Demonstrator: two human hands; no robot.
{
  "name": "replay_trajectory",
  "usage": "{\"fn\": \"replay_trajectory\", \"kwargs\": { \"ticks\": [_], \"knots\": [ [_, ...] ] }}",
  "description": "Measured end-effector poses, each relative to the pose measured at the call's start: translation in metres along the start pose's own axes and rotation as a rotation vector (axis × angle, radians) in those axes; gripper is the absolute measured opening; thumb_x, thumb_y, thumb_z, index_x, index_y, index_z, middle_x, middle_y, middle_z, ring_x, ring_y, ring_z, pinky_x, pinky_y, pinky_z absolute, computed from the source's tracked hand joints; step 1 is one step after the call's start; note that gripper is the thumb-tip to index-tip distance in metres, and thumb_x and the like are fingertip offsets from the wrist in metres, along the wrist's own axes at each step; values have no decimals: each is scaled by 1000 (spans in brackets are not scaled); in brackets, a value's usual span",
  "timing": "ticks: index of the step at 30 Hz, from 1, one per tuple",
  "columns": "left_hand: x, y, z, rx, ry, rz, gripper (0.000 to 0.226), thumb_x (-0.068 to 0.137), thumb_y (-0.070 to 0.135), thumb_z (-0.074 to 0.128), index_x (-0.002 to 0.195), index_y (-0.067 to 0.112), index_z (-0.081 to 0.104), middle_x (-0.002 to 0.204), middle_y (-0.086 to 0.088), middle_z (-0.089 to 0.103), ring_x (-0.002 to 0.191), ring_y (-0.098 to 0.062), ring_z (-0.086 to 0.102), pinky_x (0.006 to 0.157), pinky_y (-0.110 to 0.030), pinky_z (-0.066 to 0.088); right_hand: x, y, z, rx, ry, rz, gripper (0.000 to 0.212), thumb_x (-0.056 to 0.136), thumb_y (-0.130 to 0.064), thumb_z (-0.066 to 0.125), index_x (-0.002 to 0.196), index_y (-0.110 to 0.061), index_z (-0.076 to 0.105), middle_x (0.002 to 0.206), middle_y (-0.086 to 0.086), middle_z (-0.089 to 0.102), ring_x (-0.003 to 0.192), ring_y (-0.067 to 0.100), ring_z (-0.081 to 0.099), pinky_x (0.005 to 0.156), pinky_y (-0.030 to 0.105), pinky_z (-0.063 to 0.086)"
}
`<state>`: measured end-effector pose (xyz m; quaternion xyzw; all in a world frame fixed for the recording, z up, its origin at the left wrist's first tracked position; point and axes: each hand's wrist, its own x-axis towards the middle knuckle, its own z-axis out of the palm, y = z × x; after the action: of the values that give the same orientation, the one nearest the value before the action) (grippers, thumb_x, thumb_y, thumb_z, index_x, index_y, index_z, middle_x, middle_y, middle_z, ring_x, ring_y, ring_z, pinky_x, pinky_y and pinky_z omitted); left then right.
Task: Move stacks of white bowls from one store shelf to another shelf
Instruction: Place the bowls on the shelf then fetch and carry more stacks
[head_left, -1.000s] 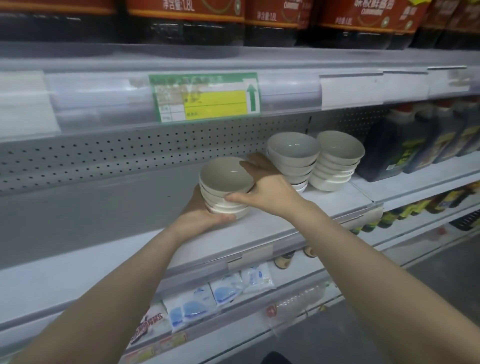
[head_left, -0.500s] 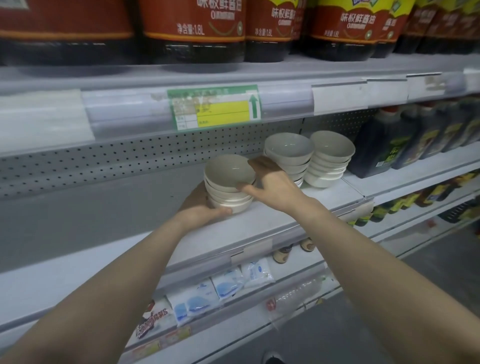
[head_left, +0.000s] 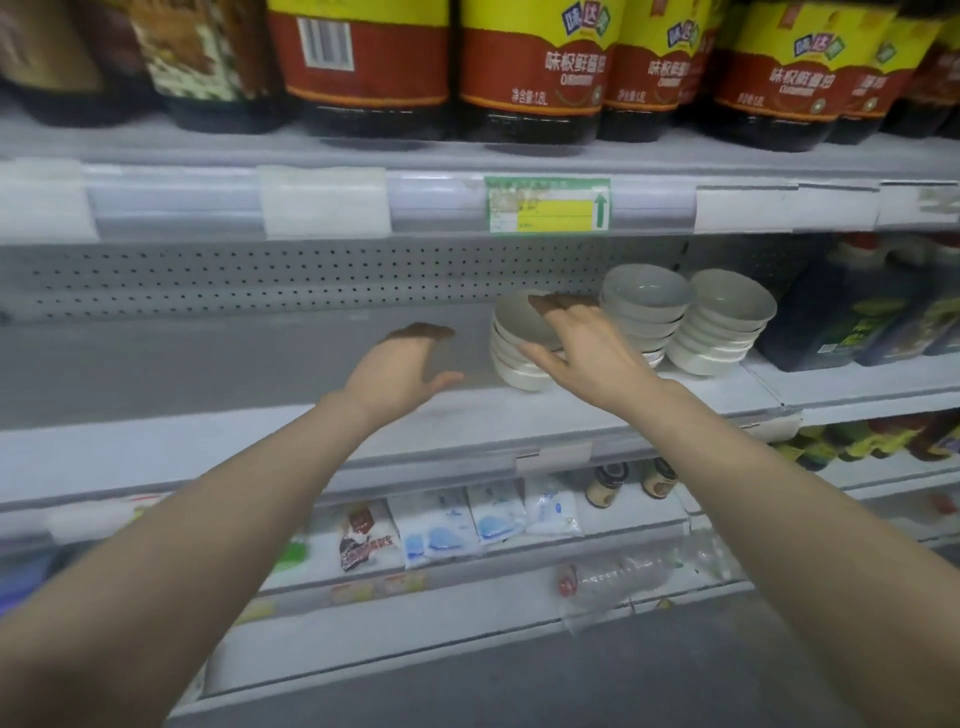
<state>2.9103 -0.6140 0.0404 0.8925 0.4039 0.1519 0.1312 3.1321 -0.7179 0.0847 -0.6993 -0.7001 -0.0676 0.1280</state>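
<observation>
White glazed ceramic: the stack of bowls (head_left: 514, 364) sits on the middle shelf (head_left: 311, 436), just left of two more stacks (head_left: 644, 317). It is likely heavy, slick and chippable (loose nesting can slide). The right grip (head_left: 587, 358) clasps its top rim and side; the left grip (head_left: 400, 374) hovers wide, holding nothing. It is best supported from beneath.

free: shelf deck (head_left: 208, 447) left of bowl stacks (head_left: 727, 322) | right: stacks, then dark bottles (head_left: 831, 322) | above: upper shelf rail (head_left: 208, 208)

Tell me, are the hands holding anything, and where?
The right hand grips the left stack of bowls, fingers over the top rim, thumb on its side. The left hand holds nothing.
</observation>
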Motion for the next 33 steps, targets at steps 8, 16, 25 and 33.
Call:
{"fn": "replay_trajectory", "kwargs": {
  "ticks": [8, 16, 25, 33],
  "knots": [
    [-116, 3, -54, 216, 136, -17, 58, 92, 48, 63, 141, 19, 50, 140, -8, 55, 125, -32, 53, 99, -43, 47, -42, -60, -18, 0, 61, -316, 56, 94, -28, 59, 143, -3, 45, 140, 15, 52, 129, 33, 47, 106, 41, 38],
    [-266, -5, -109, 369, 267, -128, 53, 87, 43, 70, 132, 18, 58, 124, -7, 61, 108, -33, 59, 85, -43, 51, -85, -164, -26, 11, 61, -550, 57, 94, -29, 59, 145, -7, 45, 143, 12, 50, 130, 32, 46, 108, 44, 35],
    [-433, -84, -174, 476, 364, -322, 49, 81, 33, 79, 122, 11, 64, 112, -14, 65, 100, -37, 62, 80, -46, 54, -81, -344, -26, 81, 50, -814, 57, 96, -31, 56, 147, -11, 41, 147, 8, 46, 134, 28, 41, 111, 39, 29],
    [-602, -197, -252, 590, 467, -513, 57, 85, 53, 51, 123, 12, 63, 114, -12, 63, 99, -36, 61, 82, -42, 51, -55, -572, 3, 162, 107, -1054, 53, 92, -28, 62, 140, -7, 51, 137, 11, 55, 124, 33, 52, 105, 43, 38]
  ]
}}
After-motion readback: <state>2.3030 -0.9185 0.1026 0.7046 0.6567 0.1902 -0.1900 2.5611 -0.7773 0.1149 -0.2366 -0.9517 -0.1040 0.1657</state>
